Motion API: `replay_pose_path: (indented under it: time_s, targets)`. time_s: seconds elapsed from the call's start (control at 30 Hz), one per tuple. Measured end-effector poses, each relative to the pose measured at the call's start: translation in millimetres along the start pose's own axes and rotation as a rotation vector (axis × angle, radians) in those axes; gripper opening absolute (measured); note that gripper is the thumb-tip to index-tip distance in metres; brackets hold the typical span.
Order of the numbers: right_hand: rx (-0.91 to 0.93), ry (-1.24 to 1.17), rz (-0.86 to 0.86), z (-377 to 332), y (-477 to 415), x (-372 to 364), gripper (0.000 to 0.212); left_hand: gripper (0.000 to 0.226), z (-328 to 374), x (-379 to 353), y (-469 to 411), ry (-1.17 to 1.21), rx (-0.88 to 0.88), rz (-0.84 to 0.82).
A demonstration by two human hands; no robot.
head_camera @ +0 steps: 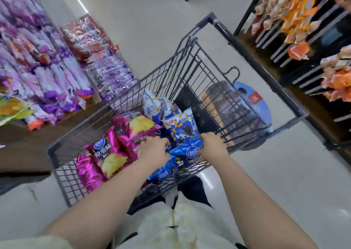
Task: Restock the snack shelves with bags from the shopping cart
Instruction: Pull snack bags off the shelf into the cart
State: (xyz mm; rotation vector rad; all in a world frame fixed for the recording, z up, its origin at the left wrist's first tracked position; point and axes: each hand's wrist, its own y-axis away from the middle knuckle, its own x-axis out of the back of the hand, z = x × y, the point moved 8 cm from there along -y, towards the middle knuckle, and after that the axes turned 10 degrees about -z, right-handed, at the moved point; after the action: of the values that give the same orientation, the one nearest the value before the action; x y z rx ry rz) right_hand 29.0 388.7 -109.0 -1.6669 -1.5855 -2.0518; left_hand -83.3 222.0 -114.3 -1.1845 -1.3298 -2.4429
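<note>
A black wire shopping cart (121, 104) stands in front of me, full of snack bags. Magenta chip bags (108, 153) lie on its left side, and blue and white bags (180, 123) stand at the far middle. Both my hands reach down into the cart. My right hand (212, 144) grips the top of a shiny blue chip bag (190, 150). My left hand (153, 148) has its fingers curled into the bags beside that blue bag; what it holds is hidden. A second blue bag (163, 172) lies below it.
A low wooden shelf (28, 140) on the left carries rows of purple and white snack bags (57, 73). On the right, a black rack (303, 45) holds hanging orange bags. A round blue floor sticker (254, 100) shows behind the cart. Grey floor runs ahead.
</note>
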Motion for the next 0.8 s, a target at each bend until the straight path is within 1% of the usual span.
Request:
replay_pose_path:
  time_s: [0.07,0.13,0.2,0.23,0.3,0.4,0.47,0.53,0.6,0.63,0.7,0.77,0.8]
  targets:
    - [0.061,0.028,-0.019,8.8,-27.4,2.8,0.047,0.044,3.1,-20.4,-16.4,0.183,0.028,-0.065]
    - [0.122,0.054,-0.096,16.4,-49.0,-1.5,0.053,0.058,11.5,-45.0,-30.1,0.412,0.076,-0.135]
    - [0.153,0.081,-0.192,25.5,-63.5,-8.6,0.054,0.069,18.7,-65.1,-37.9,0.524,0.150,-0.158]
    - [0.168,0.083,-0.224,29.9,-68.9,-11.9,0.052,0.070,19.8,-73.2,-40.5,0.578,0.189,-0.152]
    - [0.213,0.061,-0.248,36.1,-77.2,-17.1,0.045,0.064,19.2,-86.6,-43.9,0.699,0.260,-0.127]
    - [0.293,0.072,-0.234,38.3,-85.2,-18.2,0.028,0.049,13.8,-95.4,-45.2,0.754,0.357,-0.036]
    - [0.342,0.018,-0.231,36.7,-89.6,-16.6,0.013,0.036,11.0,-97.0,-42.5,0.767,0.394,0.049]
    - [0.384,-0.092,-0.238,33.0,-93.3,-12.0,0.009,0.023,6.9,-98.5,-37.0,0.855,0.436,0.150]
    - [0.444,-0.286,-0.263,24.0,-92.6,-2.1,0.006,0.015,1.8,-96.6,-26.2,0.990,0.494,0.275]
    - [0.489,-0.378,-0.269,16.5,-89.2,5.1,0.006,0.014,0.5,-94.1,-19.4,1.071,0.519,0.348]
    - [0.568,-0.498,-0.248,-0.5,-81.3,23.7,0.018,0.019,-0.9,-91.3,-5.7,1.272,0.542,0.476]
    - [0.612,-0.570,-0.218,-20.4,-74.1,44.2,0.028,0.029,1.0,-90.9,7.0,1.526,0.517,0.542]
    - [0.633,-0.590,-0.211,-32.7,-70.3,53.7,0.029,0.033,1.3,-90.9,13.4,1.641,0.500,0.560]
